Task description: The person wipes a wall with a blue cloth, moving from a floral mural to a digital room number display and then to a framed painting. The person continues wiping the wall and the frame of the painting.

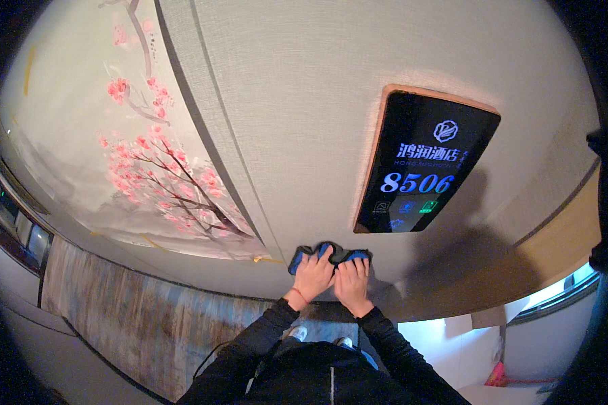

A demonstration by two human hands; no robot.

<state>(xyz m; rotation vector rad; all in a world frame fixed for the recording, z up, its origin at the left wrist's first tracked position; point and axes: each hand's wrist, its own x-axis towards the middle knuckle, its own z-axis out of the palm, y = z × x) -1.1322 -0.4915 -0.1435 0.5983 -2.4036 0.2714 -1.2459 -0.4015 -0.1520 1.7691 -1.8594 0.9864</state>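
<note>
Low on the wall before me, both hands hold a blue cloth with a dark edge [358,253], bunched and folded. My left hand [314,277] grips its left part, with the fingers spread over the folds and a thin red cord at the wrist. Close beside it, my right hand [353,284] has its fingers bent over the cloth's right part. The cloth appears to lie against the pale textured wall [283,126]. Above and to the right of my hands, a lit black door sign [415,162] with a copper-coloured rim is mounted on the wall and bears writing.
A large picture of pink blossom branches [182,177] covers the wall at left, with strips of yellow tape near its edges. Patterned carpet [147,319] runs along the wall's foot. At right is a tan door panel [562,243] beside a bright doorway [435,339].
</note>
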